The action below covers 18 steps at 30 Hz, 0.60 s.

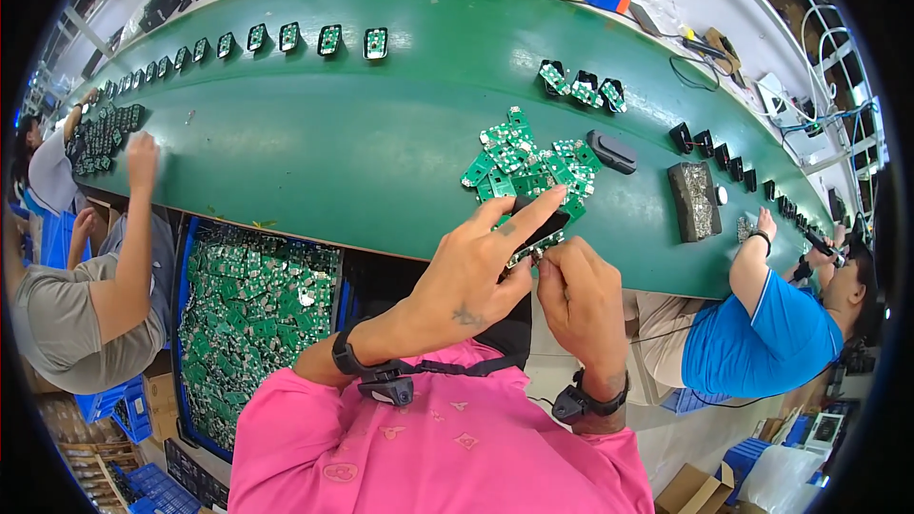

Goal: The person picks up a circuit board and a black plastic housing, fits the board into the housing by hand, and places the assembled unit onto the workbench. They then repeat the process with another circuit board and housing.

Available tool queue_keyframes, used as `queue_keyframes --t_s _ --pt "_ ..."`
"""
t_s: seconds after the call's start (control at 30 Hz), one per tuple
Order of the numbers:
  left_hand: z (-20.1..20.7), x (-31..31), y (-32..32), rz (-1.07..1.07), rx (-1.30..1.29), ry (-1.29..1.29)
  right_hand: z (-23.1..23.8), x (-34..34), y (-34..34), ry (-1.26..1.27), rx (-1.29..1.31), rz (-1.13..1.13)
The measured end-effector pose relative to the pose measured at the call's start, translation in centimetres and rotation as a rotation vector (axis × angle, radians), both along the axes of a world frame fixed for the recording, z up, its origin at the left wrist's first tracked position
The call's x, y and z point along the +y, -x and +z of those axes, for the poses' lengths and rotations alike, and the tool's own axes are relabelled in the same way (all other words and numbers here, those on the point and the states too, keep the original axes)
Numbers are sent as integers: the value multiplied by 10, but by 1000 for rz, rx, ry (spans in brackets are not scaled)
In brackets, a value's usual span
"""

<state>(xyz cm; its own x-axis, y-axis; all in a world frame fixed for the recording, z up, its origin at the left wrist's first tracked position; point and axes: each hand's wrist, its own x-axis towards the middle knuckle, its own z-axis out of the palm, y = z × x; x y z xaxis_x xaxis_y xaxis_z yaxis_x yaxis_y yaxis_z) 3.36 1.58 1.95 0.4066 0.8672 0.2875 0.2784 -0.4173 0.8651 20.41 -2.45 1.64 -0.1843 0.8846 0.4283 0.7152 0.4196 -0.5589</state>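
Note:
My left hand [476,266] is closed around a small black plastic case [549,222], its fingers stretched along the sides. A green circuit board [536,249] shows at the near edge of that case. My right hand [586,300] has its fingers curled in a pinch at the board's edge; the fingertips are partly hidden. Just beyond my hands lies a loose heap of green circuit boards [519,157]. Beside the heap, to its right, rests a black oblong case [611,151]. Farther back stand three black cases holding boards [585,88].
A row of cases with boards [329,40] runs along the table's far left. At right are a dark speckled block [695,202] and another row of cases [736,168]. A bin of boards [257,324] stands by my left side. Co-workers sit on both sides.

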Motion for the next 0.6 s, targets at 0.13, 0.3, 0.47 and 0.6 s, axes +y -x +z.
queue_keyframes --t_s 0.13,0.3,0.47,0.6 --pt "0 1 5 -60 67 -3 12 2 -5 109 -15 93" --pt "2 -2 5 -98 128 -66 19 1 -9 173 20 125" --pt "1 -2 7 -167 135 -111 19 0 -17 251 36 191" --pt "4 -2 10 -114 173 -82 18 1 -7 273 68 156"
